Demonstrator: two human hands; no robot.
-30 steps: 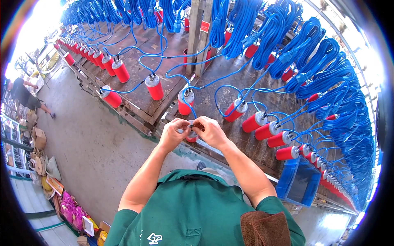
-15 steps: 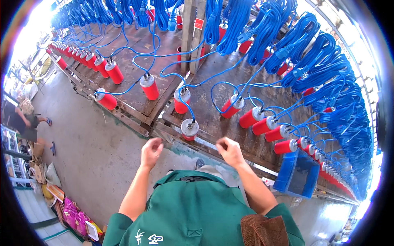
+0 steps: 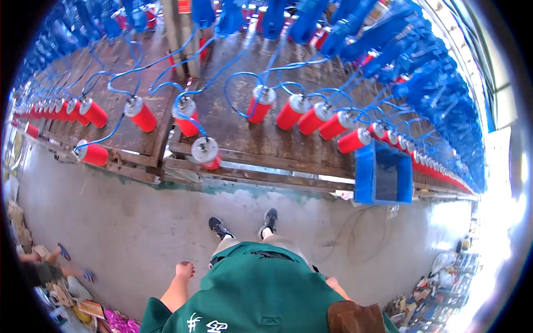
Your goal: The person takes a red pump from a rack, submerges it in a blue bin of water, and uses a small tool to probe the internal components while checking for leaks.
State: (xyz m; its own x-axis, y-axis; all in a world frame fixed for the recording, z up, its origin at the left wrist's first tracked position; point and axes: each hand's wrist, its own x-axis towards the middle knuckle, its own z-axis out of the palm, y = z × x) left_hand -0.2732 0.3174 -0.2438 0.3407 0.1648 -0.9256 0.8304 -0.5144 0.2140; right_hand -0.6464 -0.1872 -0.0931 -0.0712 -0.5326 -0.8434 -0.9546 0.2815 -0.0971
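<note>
Stood on the floor point(image 3: 139, 222), apart from the bench point(image 3: 250, 164), both arms down at the sides. Held nothing in the left hand point(image 3: 185, 270): curled into a loose fist beside the green smock point(image 3: 261, 288), touching no object. Could not tell the state of the right hand point(image 3: 332, 283): mostly hidden behind the smock, only a sliver showing.

Found the nearest cylinder point(image 3: 205, 152) lying at the bench's front edge, pale cap toward the camera, red body behind, a blue cord point(image 3: 191, 119) running up from the cap. Well apart from both hands.

Judged rigid and fairly light, with a smooth round body likely to roll or slip. Best taken around the red body, fingers wrapped, not by the cord. Judged the cord soft, limp and quick to tangle with its neighbours.

Counted:
- one cylinder alone at the front edge, and one more at the left near edge
- at least nine others in the row just behind, then too many to count toward both rims
- one cord per cylinder, as far as visible
- one blue crate point(image 3: 383, 177) against the bench on the right
- two black shoes point(image 3: 219, 226)
</note>
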